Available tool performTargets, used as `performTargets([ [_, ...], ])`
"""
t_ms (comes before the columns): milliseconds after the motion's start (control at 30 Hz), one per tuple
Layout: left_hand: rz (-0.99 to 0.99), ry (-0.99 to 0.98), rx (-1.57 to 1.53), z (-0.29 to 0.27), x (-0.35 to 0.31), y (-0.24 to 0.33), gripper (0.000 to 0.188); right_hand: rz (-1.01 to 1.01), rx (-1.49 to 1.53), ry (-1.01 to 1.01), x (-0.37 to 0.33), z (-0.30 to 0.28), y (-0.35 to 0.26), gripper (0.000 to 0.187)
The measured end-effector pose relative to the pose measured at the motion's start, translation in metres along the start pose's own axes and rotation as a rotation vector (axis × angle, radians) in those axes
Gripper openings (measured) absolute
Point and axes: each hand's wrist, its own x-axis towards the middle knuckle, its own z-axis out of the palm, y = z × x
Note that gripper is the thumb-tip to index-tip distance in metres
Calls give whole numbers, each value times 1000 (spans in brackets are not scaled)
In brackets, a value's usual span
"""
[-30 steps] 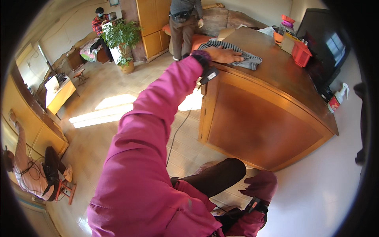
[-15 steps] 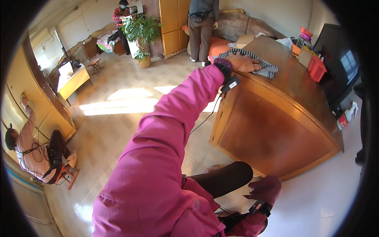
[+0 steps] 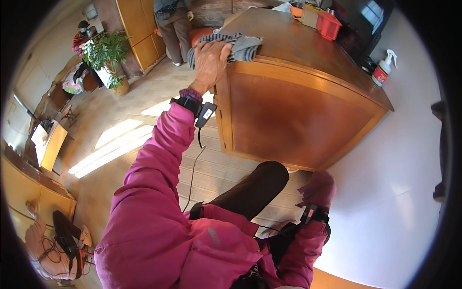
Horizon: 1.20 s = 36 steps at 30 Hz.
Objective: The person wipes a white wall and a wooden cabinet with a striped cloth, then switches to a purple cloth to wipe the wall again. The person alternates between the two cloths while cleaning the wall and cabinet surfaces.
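Observation:
My left hand (image 3: 210, 62) lies over a grey and black striped cloth (image 3: 245, 47), gripping it at the front left corner of a brown wooden cabinet (image 3: 308, 36). Part of the cloth hangs over the cabinet's left edge; the rest lies on its top. Low at the right, my right hand (image 3: 318, 189) looks dark maroon, beside the white wall and below the cabinet's end panel. Its fingers point left, somewhat apart, with nothing visible in them. Whether it is gloved or just in shadow is unclear.
A spray bottle (image 3: 384, 68), a red basket (image 3: 329, 26) and a dark television (image 3: 370, 24) stand along the cabinet's back. A potted plant (image 3: 107, 53) stands on the tiled floor. One person (image 3: 173, 24) stands behind the cabinet, another (image 3: 48, 245) sits at lower left.
My left hand has drawn the cloth back toward the cabinet's near left corner, bunching it partly over the edge. The whole view has swung right and downward. My right hand stays low by the wall.

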Motion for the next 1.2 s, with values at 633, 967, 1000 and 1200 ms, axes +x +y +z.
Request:
performTargets([
  [633, 43, -417, -11, 83, -106, 36, 44, -136, -266, 19, -42, 40, -36, 31],
  [967, 632, -166, -77, 148, -33, 162, 29, -526, -771, -221, -45, 18, -27, 22],
  [1000, 702, -170, -1, 153, -29, 176, 25, -679, -937, -252, -40, 11, -28, 25],
  [1200, 773, -413, 115, 180, -4, 243, 23, -1242, -995, -181, -20, -13, -15, 39],
])
